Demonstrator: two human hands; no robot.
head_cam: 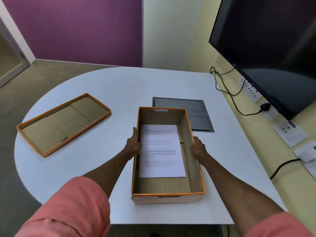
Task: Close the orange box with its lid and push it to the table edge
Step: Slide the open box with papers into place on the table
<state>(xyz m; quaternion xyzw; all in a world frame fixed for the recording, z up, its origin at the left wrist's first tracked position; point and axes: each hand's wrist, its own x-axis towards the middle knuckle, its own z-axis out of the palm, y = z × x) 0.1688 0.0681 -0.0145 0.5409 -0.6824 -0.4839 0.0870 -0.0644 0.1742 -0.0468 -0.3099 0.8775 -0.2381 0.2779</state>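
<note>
Orange box (168, 196) gripped by two hands' fingers (192, 148); one lid (63, 124) apart.

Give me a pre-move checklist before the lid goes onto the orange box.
1. Orange box open, upright on the table: ok.
2. Printed sheet flat inside, below the rim: ok.
3. Lid within reach, on the table left of the box, inner side up, needs flipping: ok.
4. Hands free for the lid: not ok; left hand and right hand both grip the box walls.
5. Lid fit: cannot tell.
</note>
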